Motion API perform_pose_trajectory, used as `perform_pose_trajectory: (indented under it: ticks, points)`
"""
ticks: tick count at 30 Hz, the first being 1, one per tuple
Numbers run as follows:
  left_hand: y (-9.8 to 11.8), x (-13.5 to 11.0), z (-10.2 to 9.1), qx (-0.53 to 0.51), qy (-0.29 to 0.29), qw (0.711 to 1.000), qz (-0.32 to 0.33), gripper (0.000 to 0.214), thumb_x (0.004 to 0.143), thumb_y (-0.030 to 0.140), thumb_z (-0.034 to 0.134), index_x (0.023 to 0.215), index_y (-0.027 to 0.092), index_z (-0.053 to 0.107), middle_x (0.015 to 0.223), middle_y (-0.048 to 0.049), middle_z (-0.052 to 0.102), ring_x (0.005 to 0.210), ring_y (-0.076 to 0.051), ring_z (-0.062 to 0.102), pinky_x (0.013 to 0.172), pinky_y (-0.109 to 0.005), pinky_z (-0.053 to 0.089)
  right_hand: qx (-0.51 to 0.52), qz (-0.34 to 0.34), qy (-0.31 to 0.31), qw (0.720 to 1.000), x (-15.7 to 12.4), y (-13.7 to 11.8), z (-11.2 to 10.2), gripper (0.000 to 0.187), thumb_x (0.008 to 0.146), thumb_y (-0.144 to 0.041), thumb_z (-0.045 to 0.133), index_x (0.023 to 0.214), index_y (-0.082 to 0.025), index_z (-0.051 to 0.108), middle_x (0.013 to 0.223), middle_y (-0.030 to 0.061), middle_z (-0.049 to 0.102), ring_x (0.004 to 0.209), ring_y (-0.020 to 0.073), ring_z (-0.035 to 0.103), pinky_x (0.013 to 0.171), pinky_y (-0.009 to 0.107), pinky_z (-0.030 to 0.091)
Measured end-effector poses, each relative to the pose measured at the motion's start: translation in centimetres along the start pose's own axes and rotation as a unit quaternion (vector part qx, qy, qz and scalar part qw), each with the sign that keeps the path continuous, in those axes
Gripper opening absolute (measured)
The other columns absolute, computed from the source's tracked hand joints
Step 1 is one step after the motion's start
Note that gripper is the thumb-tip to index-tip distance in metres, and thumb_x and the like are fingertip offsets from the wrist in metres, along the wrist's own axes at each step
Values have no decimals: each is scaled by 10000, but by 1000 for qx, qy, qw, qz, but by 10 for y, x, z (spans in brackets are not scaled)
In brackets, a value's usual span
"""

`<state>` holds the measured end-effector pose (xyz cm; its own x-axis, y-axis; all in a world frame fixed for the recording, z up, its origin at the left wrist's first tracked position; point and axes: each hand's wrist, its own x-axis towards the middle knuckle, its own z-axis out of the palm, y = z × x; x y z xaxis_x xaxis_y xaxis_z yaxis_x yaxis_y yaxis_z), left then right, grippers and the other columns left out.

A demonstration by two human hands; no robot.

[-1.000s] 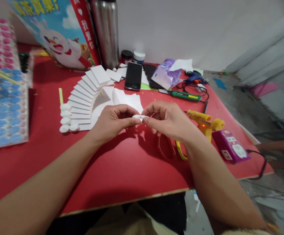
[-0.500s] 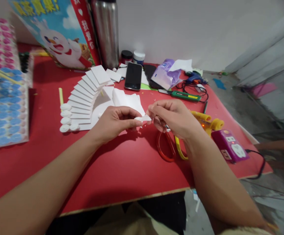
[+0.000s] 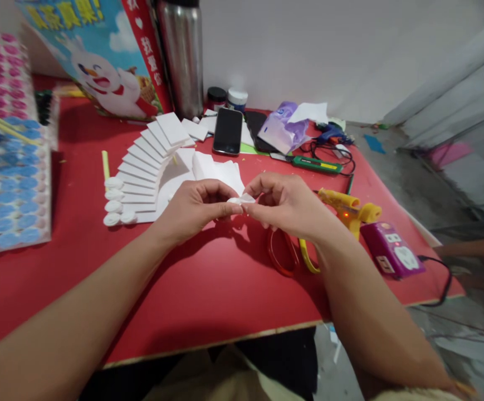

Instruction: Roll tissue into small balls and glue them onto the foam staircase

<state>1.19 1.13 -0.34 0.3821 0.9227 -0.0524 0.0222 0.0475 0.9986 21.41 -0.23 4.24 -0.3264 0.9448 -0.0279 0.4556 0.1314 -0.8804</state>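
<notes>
A small strip of white paper [image 3: 244, 199] is pinched between the fingertips of both hands above the red table [image 3: 225, 284]. My left hand [image 3: 198, 209] grips its left end, thumb in front. On the other end, my right hand [image 3: 286, 203] is closed, thumb and index finger together. Left of my left hand, a fan of white cards [image 3: 141, 167] lies on the table, with several white paper rolls [image 3: 113, 206] at its lower left edge. White paper sheets [image 3: 220, 170] lie just behind the hands. Scissors [image 3: 282, 253] with red and yellow handles sit partly hidden under my right hand.
On the right are a yellow glue gun [image 3: 350, 209] and a purple power socket [image 3: 392, 250]. Behind lie a phone [image 3: 227, 131], a green cutter [image 3: 314, 164] and a purple packet [image 3: 284, 128]. A steel bottle [image 3: 182, 58] stands at the back; blue rolled pieces [image 3: 10, 189] are far left.
My right hand has moved slightly left, and its thumb and index finger now close on the white paper strip beside my left fingertips. The left hand has barely moved.
</notes>
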Motion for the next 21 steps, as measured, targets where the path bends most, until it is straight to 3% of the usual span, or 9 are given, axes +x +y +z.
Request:
perform_pose_trajectory:
  ticks: [5, 11, 21]
  points:
    - [2, -1, 1, 40, -4, 999, -8, 241, 715, 333, 860, 853, 160, 765, 666, -14, 684, 558, -122, 565, 525, -249, 427, 15, 20, -20, 999, -1, -1, 2, 135, 861, -263, 705, 803, -165, 633, 543, -47, 586, 446, 88, 540, 423, 202, 416]
    - [4, -4, 4, 121, 29, 991, 45, 232, 733, 355, 836, 811, 152, 756, 720, -23, 704, 605, -125, 563, 554, -247, 429, 10, 21, -16, 1000, 0, 3, 6, 158, 890, -262, 701, 785, -153, 655, 496, -42, 585, 406, 83, 539, 412, 192, 416]
    - [5, -5, 4, 173, 40, 981, 73, 212, 763, 361, 817, 789, 167, 736, 728, -23, 706, 646, -147, 587, 578, -260, 434, 60, 57, -5, 997, 3, 4, 10, 213, 842, -319, 785, 768, -144, 689, 505, -7, 642, 443, 124, 636, 438, 207, 497]
